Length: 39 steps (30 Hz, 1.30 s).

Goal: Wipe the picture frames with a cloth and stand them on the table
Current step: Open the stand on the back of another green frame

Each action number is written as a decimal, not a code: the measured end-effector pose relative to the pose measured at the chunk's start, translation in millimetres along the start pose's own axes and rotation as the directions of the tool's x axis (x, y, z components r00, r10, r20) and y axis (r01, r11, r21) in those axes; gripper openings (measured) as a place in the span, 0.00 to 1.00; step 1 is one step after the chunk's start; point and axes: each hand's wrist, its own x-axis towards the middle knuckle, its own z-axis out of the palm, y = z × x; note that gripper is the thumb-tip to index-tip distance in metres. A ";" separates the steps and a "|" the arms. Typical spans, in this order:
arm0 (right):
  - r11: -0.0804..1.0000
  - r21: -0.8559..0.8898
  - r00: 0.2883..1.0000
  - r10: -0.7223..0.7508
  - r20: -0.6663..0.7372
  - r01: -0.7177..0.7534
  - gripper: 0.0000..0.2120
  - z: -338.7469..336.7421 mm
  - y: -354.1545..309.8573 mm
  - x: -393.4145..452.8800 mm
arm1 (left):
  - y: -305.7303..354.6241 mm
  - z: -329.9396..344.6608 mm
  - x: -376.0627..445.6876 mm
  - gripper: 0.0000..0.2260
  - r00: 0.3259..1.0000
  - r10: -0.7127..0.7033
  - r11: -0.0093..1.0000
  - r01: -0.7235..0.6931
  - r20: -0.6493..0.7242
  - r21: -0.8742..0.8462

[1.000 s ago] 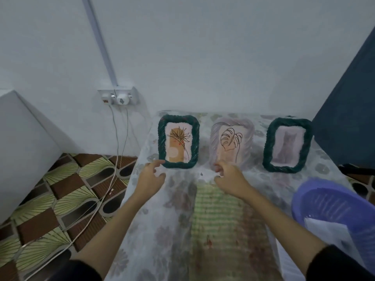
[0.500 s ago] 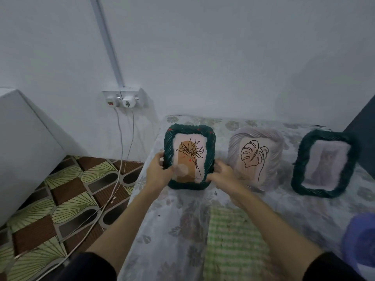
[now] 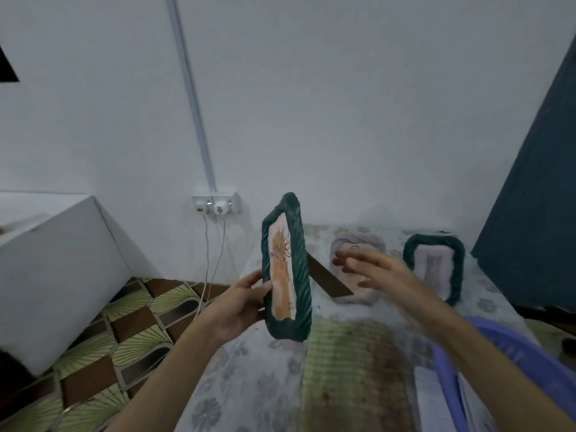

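Observation:
My left hand grips a dark green woven picture frame by its left edge and holds it above the table, turned almost edge-on, its brown back stand sticking out to the right. My right hand hovers just right of it with fingers spread, holding nothing. Behind that hand a pale lilac frame stands on the table. A second dark green frame stands further right. A green striped cloth lies flat on the floral tablecloth.
A purple plastic basket sits at the table's right front. The white wall carries a socket with cables hanging to the patterned floor. A white box stands left, and a dark panel rises at right.
The left green frame has been lifted off the table and turned edge-on. My right hand let go of it and moved right. The camera tilted up.

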 end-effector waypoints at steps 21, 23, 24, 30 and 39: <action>0.947 -0.287 0.957 0.057 -0.283 -0.141 0.05 -4.1 34.5 -164.2 | -79.1 116.3 -113.7 0.28 0.866 0.457 0.191 -0.319 0.203 0.928; 0.942 -0.292 0.952 0.074 -0.298 -0.165 0.04 -4.1 44.4 -157.6 | -101.2 112.1 -99.6 0.26 0.912 0.374 -0.047 -0.162 0.168 0.986; 0.935 -0.308 0.951 0.084 -0.296 -0.178 0.04 -3.3 49.7 -153.0 | -110.5 109.1 -92.7 0.25 0.923 0.360 -0.097 -0.109 0.137 0.989; 0.847 -0.472 0.946 0.101 -0.309 -0.244 0.09 6.7 91.3 -112.5 | -144.2 92.4 -48.0 0.24 0.944 0.320 -0.282 0.014 0.080 0.959; 0.677 -0.634 0.920 0.179 -0.350 -0.373 0.10 26.1 142.6 -48.5 | -170.9 53.5 20.6 0.25 0.974 0.222 -0.423 0.055 0.044 0.904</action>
